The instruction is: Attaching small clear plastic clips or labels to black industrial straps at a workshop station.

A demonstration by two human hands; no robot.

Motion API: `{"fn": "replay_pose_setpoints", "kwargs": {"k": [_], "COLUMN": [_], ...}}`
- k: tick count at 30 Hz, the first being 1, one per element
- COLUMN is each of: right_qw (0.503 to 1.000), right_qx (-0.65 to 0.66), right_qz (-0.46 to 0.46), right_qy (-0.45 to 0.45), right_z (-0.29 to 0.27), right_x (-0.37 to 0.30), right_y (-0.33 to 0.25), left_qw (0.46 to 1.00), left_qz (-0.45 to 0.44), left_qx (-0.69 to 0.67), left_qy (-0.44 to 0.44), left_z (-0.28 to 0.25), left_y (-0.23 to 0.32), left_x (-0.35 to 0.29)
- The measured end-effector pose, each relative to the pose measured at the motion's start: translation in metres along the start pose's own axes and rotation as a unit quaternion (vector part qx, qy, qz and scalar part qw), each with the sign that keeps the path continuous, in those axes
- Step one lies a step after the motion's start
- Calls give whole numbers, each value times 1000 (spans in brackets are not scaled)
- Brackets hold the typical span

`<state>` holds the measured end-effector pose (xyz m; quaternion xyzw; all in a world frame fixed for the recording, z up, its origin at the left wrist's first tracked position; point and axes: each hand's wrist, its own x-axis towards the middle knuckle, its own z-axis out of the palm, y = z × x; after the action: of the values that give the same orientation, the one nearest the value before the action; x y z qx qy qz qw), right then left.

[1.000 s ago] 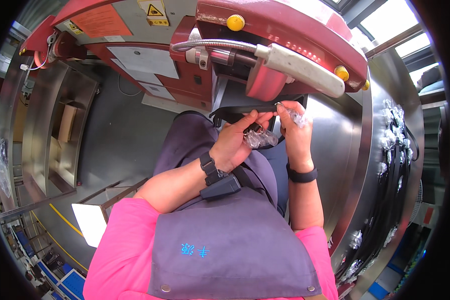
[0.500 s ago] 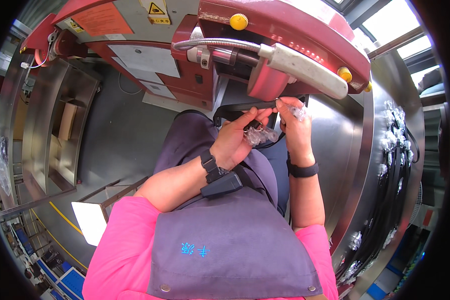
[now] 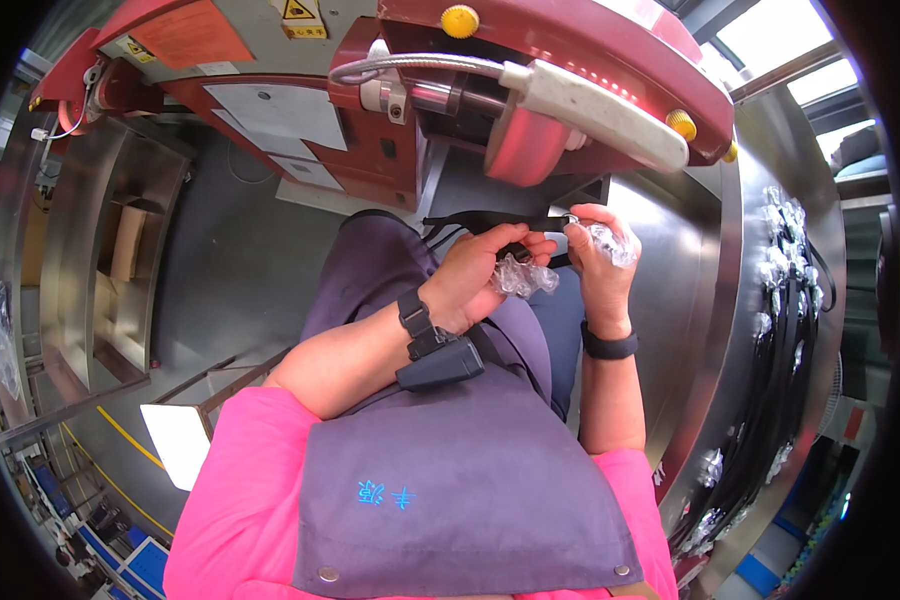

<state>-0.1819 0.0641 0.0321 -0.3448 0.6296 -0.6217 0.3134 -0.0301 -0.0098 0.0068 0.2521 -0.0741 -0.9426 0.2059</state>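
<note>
Lower beneath the round, smooth reddish wheel (image 3: 525, 145) than half a second ago, the right hand (image 3: 602, 278) pinches a narrow black strap (image 3: 485, 218); the left hand (image 3: 467, 280) pinches it further along, crinkled clear plastic (image 3: 525, 279) bunched at both. This strap seems mid-handling, clear of the wheel; whether similar plastic-wrapped straps (image 3: 792, 335) along the shiny steel bench (image 3: 747, 225) are finished, I cannot tell
</note>
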Motion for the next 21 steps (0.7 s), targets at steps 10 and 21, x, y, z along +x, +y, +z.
{"fn": "replay_pose_setpoints", "kwargs": {"k": [10,21], "right_qw": [996,920], "right_qx": [-52,359], "right_qz": [-64,153], "right_qy": [34,30], "right_z": [5,6], "right_x": [-4,-14], "right_y": [9,24], "left_qw": [996,996], "left_qz": [-84,-62], "left_qx": [25,59], "left_qy": [24,19], "left_z": [-6,-5], "left_y": [-26,-30], "left_x": [-8,-10]}}
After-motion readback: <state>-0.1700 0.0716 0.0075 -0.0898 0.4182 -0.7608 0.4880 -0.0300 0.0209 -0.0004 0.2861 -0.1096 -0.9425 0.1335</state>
